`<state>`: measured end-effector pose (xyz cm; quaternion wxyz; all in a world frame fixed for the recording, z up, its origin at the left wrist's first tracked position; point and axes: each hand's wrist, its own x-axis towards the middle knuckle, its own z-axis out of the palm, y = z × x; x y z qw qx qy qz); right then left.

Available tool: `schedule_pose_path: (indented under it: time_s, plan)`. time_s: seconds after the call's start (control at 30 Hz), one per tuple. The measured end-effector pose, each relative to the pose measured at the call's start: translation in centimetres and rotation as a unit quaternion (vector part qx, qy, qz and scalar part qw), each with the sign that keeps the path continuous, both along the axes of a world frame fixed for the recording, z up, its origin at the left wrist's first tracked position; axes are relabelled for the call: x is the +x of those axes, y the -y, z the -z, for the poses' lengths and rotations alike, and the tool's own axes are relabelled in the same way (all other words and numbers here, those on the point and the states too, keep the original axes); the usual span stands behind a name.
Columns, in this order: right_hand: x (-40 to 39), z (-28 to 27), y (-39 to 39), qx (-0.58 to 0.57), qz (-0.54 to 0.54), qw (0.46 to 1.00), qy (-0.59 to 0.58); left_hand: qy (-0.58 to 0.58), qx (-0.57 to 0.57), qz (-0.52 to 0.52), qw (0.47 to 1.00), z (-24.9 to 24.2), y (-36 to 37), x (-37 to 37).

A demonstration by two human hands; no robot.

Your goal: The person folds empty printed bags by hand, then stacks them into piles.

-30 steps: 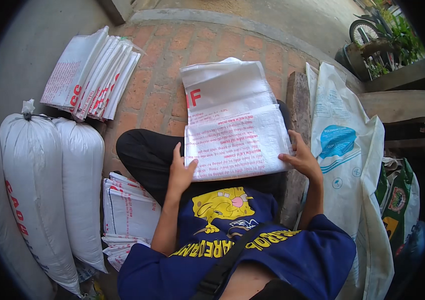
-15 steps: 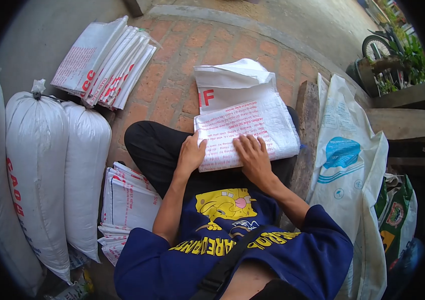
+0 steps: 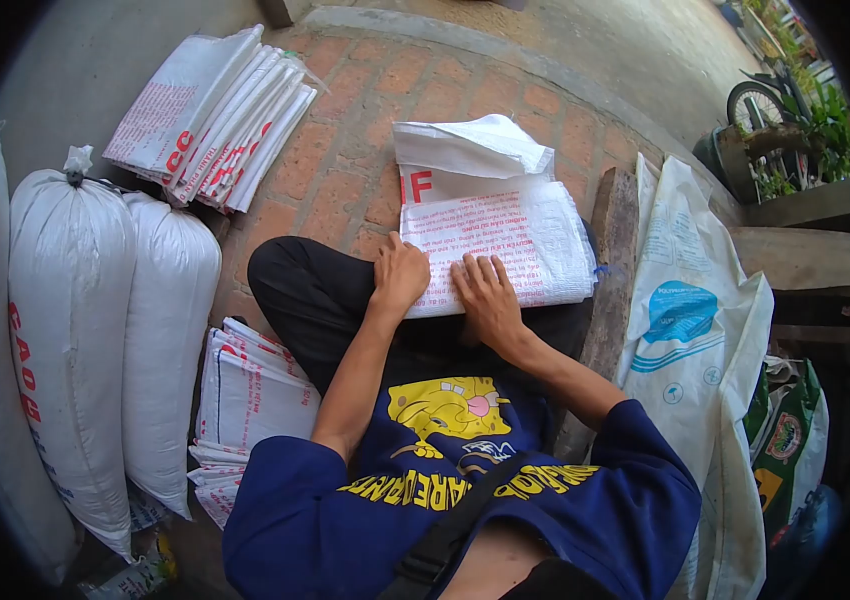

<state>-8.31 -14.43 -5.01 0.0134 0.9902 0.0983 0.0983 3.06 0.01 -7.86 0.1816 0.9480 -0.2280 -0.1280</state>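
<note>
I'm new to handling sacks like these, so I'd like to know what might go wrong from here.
The raised top flap of the folded sack lies beyond both the left hand and right hand, so it might crease unevenly. The blue string at its edge could snag on the rough wooden beam alongside.

Upper L of frame: folded-sack stack [image 3: 210,120]. Below it: filled sacks [image 3: 75,340], upright side by side. R: plank [image 3: 610,270], w/ large sheet [image 3: 680,330] alongside, apparently partly overlapping.
</note>
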Motion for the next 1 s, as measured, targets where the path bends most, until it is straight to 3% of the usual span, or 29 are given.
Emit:
schedule_pose_path:
  time_s: [0.07, 0.13, 0.17, 0.23, 0.33, 0.4, 0.5, 0.53, 0.57, 0.63, 0.67, 0.73, 0.77, 0.8, 0.83, 0.87, 0.93, 0.97, 1.0]
  plan:
    - [0.5, -1.0, 0.6, 0.031, -0.008, 0.998, -0.049, 0.008, 0.009, 0.012, 1.0, 0.8, -0.1, 2.0]
    - [1.1, -2.7, 1.8, 0.092, -0.023, 0.992, -0.083, -0.108, -0.068, 0.089, 0.988, 2.1, -1.5, 5.4]
    - [1.2, -4.1, 2.7, 0.123, -0.033, 0.99, -0.068, -0.12, -0.227, 0.016, 0.966, -0.1, -2.2, 5.7]
    - [1.3, -10.1, 4.2, 0.181, -0.041, 0.981, -0.054, -0.04, -0.223, -0.041, 0.973, -0.8, -3.9, 7.4]
    - [0.2, -15.7, 5.9, 0.198, -0.022, 0.979, -0.031, 0.044, -0.208, -0.027, 0.977, 0.1, -3.2, 9.7]
    - [-0.7, -17.3, 6.6, 0.198, -0.01, 0.98, -0.019, 0.077, -0.194, -0.025, 0.978, 0.2, -2.3, 9.8]
    - [-2.0, -18.0, 8.2, 0.194, -0.004, 0.981, -0.014, 0.163, -0.065, 0.097, 0.98, 0.3, -0.6, 9.6]
    - [-2.5, -17.9, 8.7, 0.202, -0.009, 0.979, 0.004, 0.278, -0.081, 0.123, 0.949, 0.7, -0.2, 9.5]
    - [-3.0, -17.8, 9.1, 0.21, -0.015, 0.977, 0.022, 0.275, -0.081, 0.125, 0.95, 1.5, 0.1, 9.9]
    - [-4.0, -18.3, 9.6, 0.23, 0.0, 0.973, 0.03, 0.133, -0.127, 0.124, 0.975, 2.7, 0.6, 11.4]
    - [-4.7, -18.8, 10.3, 0.219, -0.014, 0.975, 0.024, 0.136, -0.127, 0.122, 0.975, 2.6, 0.7, 12.6]
    - [-6.3, -19.9, 11.4, 0.215, -0.039, 0.976, 0.01, 0.047, -0.193, -0.11, 0.974, 2.4, 0.3, 15.2]
    - [-7.0, -20.6, 11.7, 0.21, -0.053, 0.976, 0.014, 0.048, -0.192, -0.113, 0.974, 3.1, -0.3, 17.5]
    - [-7.6, -21.1, 12.1, 0.213, -0.054, 0.975, 0.018, -0.218, -0.335, -0.149, 0.905, 4.5, -1.1, 20.3]
    - [-7.9, -21.5, 12.3, 0.216, -0.055, 0.975, 0.021, -0.462, -0.447, -0.17, 0.747, 4.0, -1.6, 21.3]
    - [-8.0, -21.6, 12.1, 0.256, -0.066, 0.961, 0.083, -0.461, -0.448, -0.173, 0.747, 3.8, -2.0, 21.6]
    - [-7.9, -22.2, 11.6, 0.299, -0.055, 0.943, 0.139, -0.495, -0.414, -0.046, 0.762, 1.8, -2.4, 22.3]
    - [-7.6, -22.6, 11.6, 0.313, -0.042, 0.936, 0.155, -0.495, -0.412, -0.043, 0.764, -0.6, -2.2, 21.7]
    - [-7.4, -23.7, 11.5, 0.267, 0.005, 0.958, 0.103, -0.427, -0.365, -0.101, 0.821, -3.4, -1.9, 20.0]
